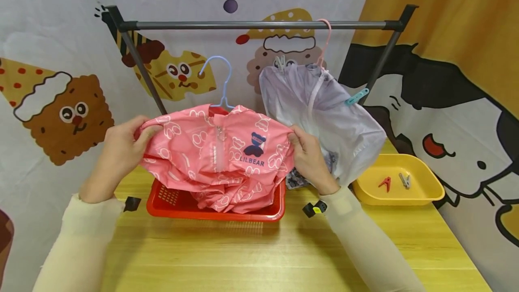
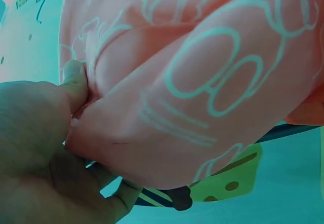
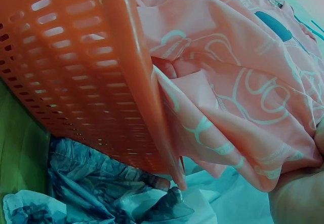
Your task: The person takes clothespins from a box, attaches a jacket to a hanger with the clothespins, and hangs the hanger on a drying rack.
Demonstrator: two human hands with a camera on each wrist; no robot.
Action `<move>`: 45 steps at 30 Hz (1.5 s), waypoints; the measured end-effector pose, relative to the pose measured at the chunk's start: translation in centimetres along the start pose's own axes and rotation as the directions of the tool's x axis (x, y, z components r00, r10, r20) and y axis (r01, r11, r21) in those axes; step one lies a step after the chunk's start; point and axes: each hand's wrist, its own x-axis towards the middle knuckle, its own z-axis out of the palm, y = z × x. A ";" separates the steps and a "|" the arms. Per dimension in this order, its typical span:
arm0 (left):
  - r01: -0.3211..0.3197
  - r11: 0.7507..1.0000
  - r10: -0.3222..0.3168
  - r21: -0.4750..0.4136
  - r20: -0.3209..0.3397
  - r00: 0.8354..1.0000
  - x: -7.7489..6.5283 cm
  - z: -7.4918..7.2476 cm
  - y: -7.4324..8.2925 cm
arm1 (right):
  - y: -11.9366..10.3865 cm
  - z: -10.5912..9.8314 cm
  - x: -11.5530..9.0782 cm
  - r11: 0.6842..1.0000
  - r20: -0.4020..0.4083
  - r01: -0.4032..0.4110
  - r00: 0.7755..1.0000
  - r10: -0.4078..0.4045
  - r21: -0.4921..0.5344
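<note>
A pink children's jacket with white outlines and a dark bear print is spread between both hands. My left hand pinches its shoulder at the left, thumb on top, as the left wrist view shows too. On the other side my right hand grips the opposite shoulder. A blue hanger sits in the collar, its hook standing up free below the rail; its arms are hidden inside the jacket. The lower folds of the jacket droop into a red basket on the table.
A dark rail spans the back. From it a pink hanger carries a grey-white garment with a teal clothespin. At the right, a yellow tray holds a red clothespin and a grey one.
</note>
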 end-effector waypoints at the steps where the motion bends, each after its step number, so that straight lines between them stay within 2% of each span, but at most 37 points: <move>1: 0.001 1.000 -0.001 -0.005 0.003 1.000 0.0 0.0 -0.1 | 0.0 0.0 0.0 1.000 0.000 -0.003 1.000 0.003 -0.001; 9: -0.043 0.998 0.044 -0.049 0.031 0.999 0.2 0.1 -1.0 | 0.2 0.2 0.0 1.000 -0.008 -0.006 1.000 0.006 0.003; 20: -0.151 0.988 0.150 -0.037 -0.038 0.988 0.1 0.4 -1.0 | 0.6 -0.1 0.1 0.999 -0.010 -0.014 1.000 0.014 0.037; 27: -0.175 0.983 0.171 -0.058 -0.070 0.983 0.3 1.2 -0.9 | 0.8 -0.9 0.0 0.999 0.007 -0.033 0.999 0.033 0.031; 36: -0.230 0.971 0.218 -0.070 -0.145 0.965 0.5 2.0 -0.1 | 1.4 -2.4 -0.5 0.998 0.080 -0.056 0.995 0.053 0.031; 41: -0.227 0.970 0.209 -0.089 -0.174 0.962 0.4 2.4 0.1 | 1.6 -3.2 -0.9 1.000 0.132 -0.024 0.991 0.023 0.006; 45: -0.212 0.972 0.192 -0.098 -0.186 0.964 0.2 2.6 0.1 | 1.7 -4.1 -1.5 0.999 0.178 -0.013 0.984 0.022 -0.053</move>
